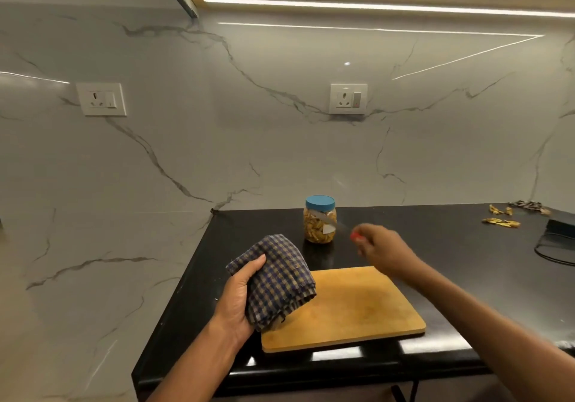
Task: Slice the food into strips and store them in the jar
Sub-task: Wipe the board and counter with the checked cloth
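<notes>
Two hands are seen above a black counter (451,246). A bunched, checked cloth (277,280) is gripped by the left hand (241,296), with the thumb laid across its upper fold; it is held over the left end of a wooden cutting board (351,308). The right hand (381,247) is blurred, raised over the far edge of the board, and its fingers are curled around a small red object (354,236); what that object is cannot be told. The board lies flat near the front edge of the counter, its surface bare. Just beyond it, toward the back wall, a clear jar (320,219) is set upright, closed with a blue lid (320,203) and filled with yellowish strips. Yellow scraps (501,222) are scattered near the back right corner of the counter. Two sockets (348,98) are mounted on the marble wall behind.
</notes>
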